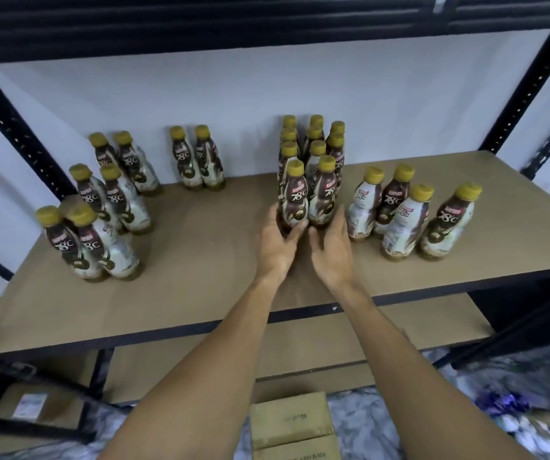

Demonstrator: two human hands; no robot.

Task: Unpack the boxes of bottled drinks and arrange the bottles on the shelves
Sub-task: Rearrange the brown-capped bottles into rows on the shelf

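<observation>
The fingers [295,231] of the left hand [278,242] and its thumb curl round the base of the front-left bottle [295,197]. The fingers [340,220] of the right hand [330,247] lie fairly straight against the lower side of the front-right bottle [323,194], pressing it rather than clasping it, as far as I can tell.

Both bottles stand upright on the shelf [200,260], long axis vertical, yellow caps up and labels facing the front edge. They head a tight block [313,141] of bottles that runs back toward the rear edge, about midway along the shelf.

The likely trouble comes from contact so low on tall, narrow bottles. A quick shove toward the rear would probably rock the tops, and one tipping bottle could knock down the packed ones behind it. A drift to the right could bump the right group [399,210], which stands loosely just beside the block and toward the front edge, where a bottle might roll off. Uneven pressure from the two hands could split or twist the front pair.
</observation>
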